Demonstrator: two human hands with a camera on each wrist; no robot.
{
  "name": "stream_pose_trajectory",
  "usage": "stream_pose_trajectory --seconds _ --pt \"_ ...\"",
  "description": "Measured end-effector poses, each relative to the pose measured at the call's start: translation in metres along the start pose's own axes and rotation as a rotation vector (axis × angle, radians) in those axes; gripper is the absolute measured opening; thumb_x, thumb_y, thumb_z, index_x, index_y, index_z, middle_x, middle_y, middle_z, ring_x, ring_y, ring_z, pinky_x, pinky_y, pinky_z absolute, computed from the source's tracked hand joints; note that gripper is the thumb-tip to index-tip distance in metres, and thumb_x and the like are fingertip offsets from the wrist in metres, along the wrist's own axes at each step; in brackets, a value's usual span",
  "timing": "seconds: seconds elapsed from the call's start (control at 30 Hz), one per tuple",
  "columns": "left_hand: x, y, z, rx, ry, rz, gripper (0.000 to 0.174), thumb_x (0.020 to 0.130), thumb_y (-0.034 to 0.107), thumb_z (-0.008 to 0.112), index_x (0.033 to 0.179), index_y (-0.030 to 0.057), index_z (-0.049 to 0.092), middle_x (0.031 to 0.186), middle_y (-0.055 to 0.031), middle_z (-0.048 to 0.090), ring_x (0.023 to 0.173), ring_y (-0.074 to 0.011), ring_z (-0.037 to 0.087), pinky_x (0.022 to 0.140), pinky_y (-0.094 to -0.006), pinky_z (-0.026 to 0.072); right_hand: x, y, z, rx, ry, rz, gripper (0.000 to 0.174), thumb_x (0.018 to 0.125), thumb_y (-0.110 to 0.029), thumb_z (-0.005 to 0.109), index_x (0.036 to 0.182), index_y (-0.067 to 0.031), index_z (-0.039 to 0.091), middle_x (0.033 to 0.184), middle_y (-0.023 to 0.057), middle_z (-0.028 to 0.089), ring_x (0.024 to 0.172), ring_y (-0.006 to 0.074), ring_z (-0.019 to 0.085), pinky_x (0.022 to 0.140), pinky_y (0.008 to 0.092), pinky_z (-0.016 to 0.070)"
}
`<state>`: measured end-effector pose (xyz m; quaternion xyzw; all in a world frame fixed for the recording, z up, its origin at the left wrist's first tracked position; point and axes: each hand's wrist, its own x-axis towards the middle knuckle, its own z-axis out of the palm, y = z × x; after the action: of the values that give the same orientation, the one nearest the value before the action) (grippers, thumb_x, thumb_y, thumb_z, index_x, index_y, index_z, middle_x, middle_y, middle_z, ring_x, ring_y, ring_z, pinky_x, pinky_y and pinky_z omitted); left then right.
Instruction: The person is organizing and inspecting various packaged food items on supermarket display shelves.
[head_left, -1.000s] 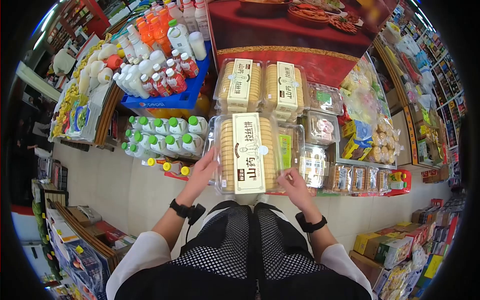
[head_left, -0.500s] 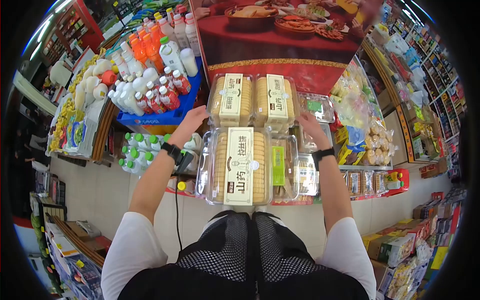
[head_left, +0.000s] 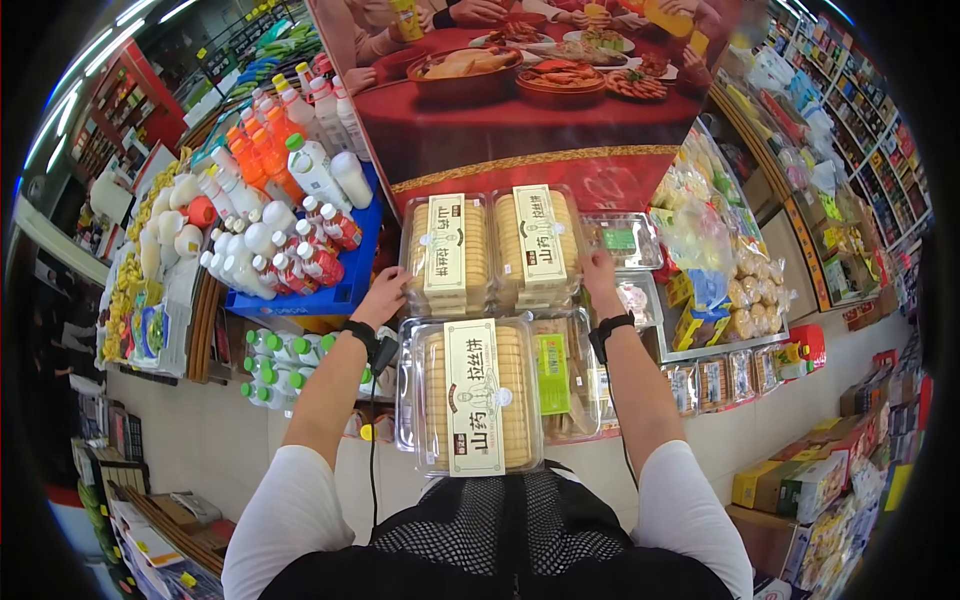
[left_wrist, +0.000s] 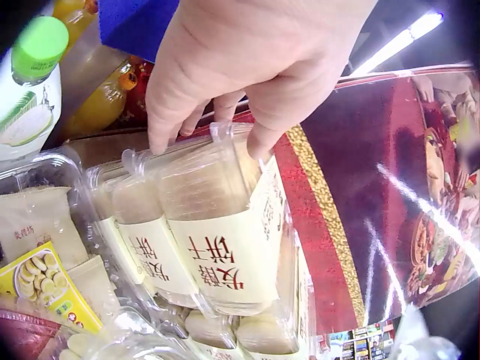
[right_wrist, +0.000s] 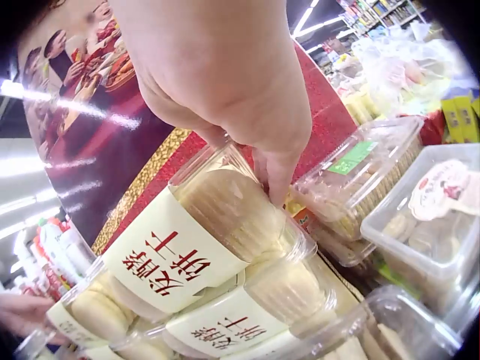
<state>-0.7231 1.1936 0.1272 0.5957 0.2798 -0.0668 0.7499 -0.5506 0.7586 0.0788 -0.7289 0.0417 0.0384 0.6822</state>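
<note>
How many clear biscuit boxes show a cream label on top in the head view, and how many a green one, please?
Cream-label boxes: 3
Green-label boxes: 2
Total: 5

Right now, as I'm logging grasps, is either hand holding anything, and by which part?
Left hand pinches the left biscuit box at its near outer corner; right hand grips the right biscuit box likewise.

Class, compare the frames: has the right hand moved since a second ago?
Yes. The right hand went from the front biscuit box up to the rear stack.
</note>
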Motion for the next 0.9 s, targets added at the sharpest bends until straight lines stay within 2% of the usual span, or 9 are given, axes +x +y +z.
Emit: stream_pose_trajectory --seconds 0.07,0.13,0.3,0.4,0.47,0.63,0.8,0.83,0.9 --pt "0.012 -0.007 0.001 -0.082 0.06 0.024 0.019 0.093 0.023 0.069 0.104 0.0119 0.058 0.092 0.0 0.057 0.09 -0.0134 0.053 0.084 -0.0366 0.0426 -0.004 -0.018 -0.004 -0.107 0.024 -0.058 0.016 0.092 -0.014 0.064 0.095 0.002 0.063 0.082 0.0062 0.065 0.073 0.0142 0.06 0.067 0.0303 0.0476" --pt "0.02 -0.011 -0.002 -0.191 -0.018 0.112 0.012 0.097 0.02 0.063 0.098 0.0114 0.056 0.086 0.0013 0.055 0.079 -0.0113 0.054 0.071 -0.031 0.0458 0.0 -0.03 -0.008 -0.214 0.048 -0.195 0.016 0.093 -0.014 0.063 0.092 0.0018 0.063 0.075 0.005 0.062 0.068 0.0135 0.058 0.062 0.0316 0.0472" --pt "0.019 0.006 0.002 0.055 -0.009 0.176 0.013 0.101 0.022 0.058 0.104 0.0095 0.056 0.096 -0.003 0.062 0.082 -0.0156 0.063 0.071 -0.0332 0.0523 -0.023 -0.08 -0.043 -0.063 0.047 -0.11 0.019 0.094 -0.017 0.065 0.099 0.0007 0.062 0.079 0.0024 0.062 0.066 0.0099 0.055 0.057 0.0274 0.0442" --pt "-0.02 0.045 0.02 0.067 -0.022 0.187 0.013 0.101 0.023 0.057 0.101 0.0097 0.055 0.1 -0.0041 0.064 0.084 -0.0156 0.066 0.072 -0.0314 0.0541 -0.053 -0.121 -0.068 0.039 0.039 -0.148 0.022 0.096 -0.019 0.066 0.106 0.0001 0.061 0.082 0.001 0.063 0.066 0.0066 0.053 0.056 0.0233 0.0412" --pt "-0.045 0.06 0.03 -0.046 -0.026 0.247 0.016 0.101 0.023 0.057 0.095 0.0086 0.052 0.087 -0.0022 0.06 0.074 -0.0125 0.062 0.065 -0.0292 0.0533 -0.077 -0.14 -0.086 0.113 0.07 -0.181 0.022 0.097 -0.02 0.066 0.108 -0.0007 0.061 0.084 0.0 0.063 0.066 0.0029 0.05 0.054 0.0198 0.0382" --pt "-0.122 0.089 0.017 0.099 0.003 0.363 0.015 0.103 0.026 0.058 0.095 0.0148 0.053 0.093 0.0026 0.064 0.082 -0.0106 0.065 0.069 -0.0264 0.0521 -0.15 -0.198 -0.115 0.22 0.048 -0.099 0.02 0.099 -0.018 0.064 0.11 -0.0019 0.059 0.087 -0.0003 0.063 0.068 0.0028 0.053 0.058 0.019 0.0416" --pt "-0.242 0.078 0.032 0.007 -0.035 0.373 0.014 0.104 0.017 0.055 0.091 0.0114 0.052 0.091 0.0022 0.062 0.075 -0.0035 0.058 0.06 -0.0167 0.0447 -0.197 -0.217 -0.128 0.313 -0.031 -0.086 0.017 0.101 -0.016 0.06 0.11 -0.002 0.057 0.094 0.0033 0.067 0.076 0.007 0.063 0.065 0.0217 0.0504" --pt "-0.248 0.058 0.025 0.066 -0.027 0.388 0.016 0.104 0.017 0.055 0.09 0.0113 0.051 0.087 0.0036 0.057 0.068 -0.0016 0.049 0.057 -0.0176 0.0418 -0.211 -0.226 -0.122 0.341 -0.068 -0.07 0.016 0.101 -0.015 0.06 0.11 -0.0026 0.057 0.094 0.0034 0.067 0.077 0.0078 0.064 0.067 0.0224 0.0519" --pt "-0.267 0.021 0.031 0.039 -0.04 0.365 0.011 0.104 0.015 0.054 0.095 0.0099 0.052 0.086 0.0042 0.056 0.069 -0.0019 0.05 0.058 -0.0186 0.0418 -0.231 -0.233 -0.106 0.368 -0.106 -0.054 0.014 0.101 -0.014 0.06 0.109 -0.0033 0.057 0.094 0.0035 0.067 0.078 0.0086 0.065 0.068 0.0231 0.0533"
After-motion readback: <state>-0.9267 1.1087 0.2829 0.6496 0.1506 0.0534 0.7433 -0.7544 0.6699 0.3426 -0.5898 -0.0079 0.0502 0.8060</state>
